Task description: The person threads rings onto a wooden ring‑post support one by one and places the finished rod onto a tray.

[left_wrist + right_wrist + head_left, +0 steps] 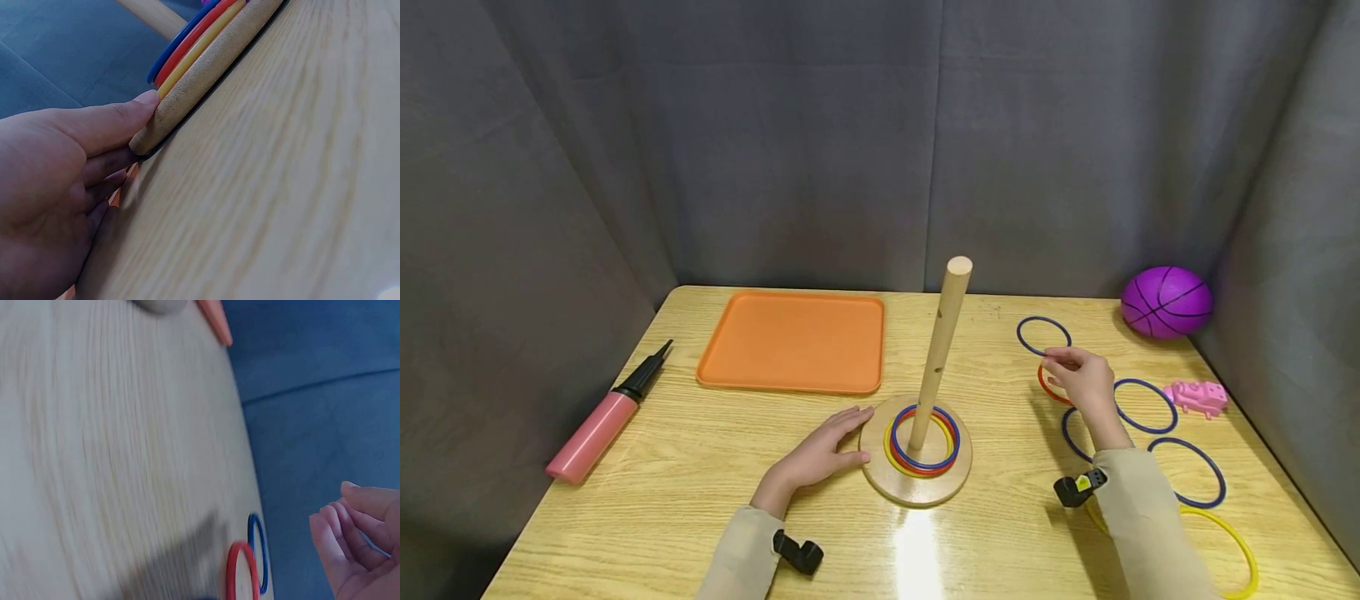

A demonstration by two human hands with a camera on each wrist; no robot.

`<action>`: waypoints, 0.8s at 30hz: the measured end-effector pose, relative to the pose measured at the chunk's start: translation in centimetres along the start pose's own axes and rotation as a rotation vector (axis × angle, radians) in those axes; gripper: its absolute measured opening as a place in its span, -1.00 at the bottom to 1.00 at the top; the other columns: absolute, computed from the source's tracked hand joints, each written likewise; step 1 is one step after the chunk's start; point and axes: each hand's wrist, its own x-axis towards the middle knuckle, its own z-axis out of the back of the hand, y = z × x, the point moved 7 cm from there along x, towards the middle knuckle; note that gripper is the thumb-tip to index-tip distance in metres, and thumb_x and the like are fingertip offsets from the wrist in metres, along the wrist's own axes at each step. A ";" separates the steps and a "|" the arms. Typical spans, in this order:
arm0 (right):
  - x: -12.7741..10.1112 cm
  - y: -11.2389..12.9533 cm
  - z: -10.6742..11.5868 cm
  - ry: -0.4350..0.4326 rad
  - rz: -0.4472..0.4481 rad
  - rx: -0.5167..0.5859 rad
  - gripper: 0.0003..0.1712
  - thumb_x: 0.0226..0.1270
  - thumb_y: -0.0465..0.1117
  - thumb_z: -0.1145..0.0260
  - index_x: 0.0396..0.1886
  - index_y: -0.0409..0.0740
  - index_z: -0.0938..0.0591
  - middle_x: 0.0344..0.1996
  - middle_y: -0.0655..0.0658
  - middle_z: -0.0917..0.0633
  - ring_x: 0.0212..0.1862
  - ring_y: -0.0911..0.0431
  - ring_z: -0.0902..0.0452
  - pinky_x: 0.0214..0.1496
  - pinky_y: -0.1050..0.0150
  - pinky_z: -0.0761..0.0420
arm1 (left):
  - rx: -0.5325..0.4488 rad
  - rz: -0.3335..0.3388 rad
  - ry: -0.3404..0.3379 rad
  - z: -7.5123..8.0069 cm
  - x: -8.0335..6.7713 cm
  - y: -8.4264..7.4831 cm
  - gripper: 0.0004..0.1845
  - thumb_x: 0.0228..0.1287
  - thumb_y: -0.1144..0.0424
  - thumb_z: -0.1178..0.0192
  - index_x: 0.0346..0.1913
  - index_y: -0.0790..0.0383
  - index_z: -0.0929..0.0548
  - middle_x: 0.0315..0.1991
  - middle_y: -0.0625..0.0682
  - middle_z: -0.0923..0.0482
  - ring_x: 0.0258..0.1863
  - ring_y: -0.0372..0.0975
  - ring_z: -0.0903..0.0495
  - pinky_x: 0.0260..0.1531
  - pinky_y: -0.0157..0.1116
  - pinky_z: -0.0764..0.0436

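Resting flat on the table (647, 500), the left hand (816, 457) lies with straight fingers (106, 125) touching the rim of the peg base (917, 483), gripping nothing. On that base, around the peg (938, 354), lie stacked blue, red and yellow rings (925, 440). Right of the base, well apart from it, the right hand (1082, 379) hovers over a red ring (1051, 387); its fingers are loosely curled, and the wrist view shows the palm bare, with the red ring (240, 572) and a blue ring (257, 550) lying below on the wood. Whether the fingertips touch the red ring cannot be told. More blue rings lie around that hand: one beyond it (1043, 335), others to its right (1144, 406) and nearer (1187, 471); a yellow ring (1232, 542) lies by the sleeve.

Between base and right hand the wood is bare. Left of the base sits an orange tray (793, 342), and farther left, near the table's edge, a pink pump (606, 417). Far right of the base, a purple ball (1167, 302) sits against the grey curtain (880, 142) and a pink toy (1197, 397) lies close to the right edge. Curtain walls close in three sides.
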 end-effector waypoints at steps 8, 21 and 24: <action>2.3 -1.2 1.5 -0.077 0.090 -0.202 -0.68 0.32 -0.28 -0.32 -0.02 -0.42 -0.66 -0.13 -0.40 -0.72 -0.49 0.65 -0.40 -0.31 0.56 -0.57 | 0.007 0.003 -0.001 0.0 0.0 0.2 -0.26 0.34 0.07 -0.21 0.50 0.14 -0.19 0.52 0.10 -0.12 0.54 0.07 0.02 0.45 0.18 -0.06; 4.3 -4.2 2.9 -0.056 0.050 -0.340 -0.62 0.32 -0.31 -0.27 0.03 -0.51 -0.59 -0.04 -0.47 -0.65 0.08 -0.32 -0.51 0.20 -0.11 -0.35 | 0.009 -0.004 -0.001 -0.1 0.1 0.3 -0.26 0.35 0.05 -0.20 0.50 0.16 -0.19 0.51 0.13 -0.13 0.53 0.07 0.01 0.45 0.17 -0.06; 4.3 -5.0 2.9 -0.030 0.016 -0.375 -0.59 0.32 -0.31 -0.25 0.07 -0.53 -0.56 -0.02 -0.48 -0.64 0.08 -0.32 -0.51 0.18 -0.11 -0.39 | 0.004 -0.002 -0.003 0.0 0.1 0.3 -0.26 0.34 0.06 -0.21 0.50 0.16 -0.20 0.51 0.14 -0.13 0.53 0.08 0.01 0.46 0.17 -0.05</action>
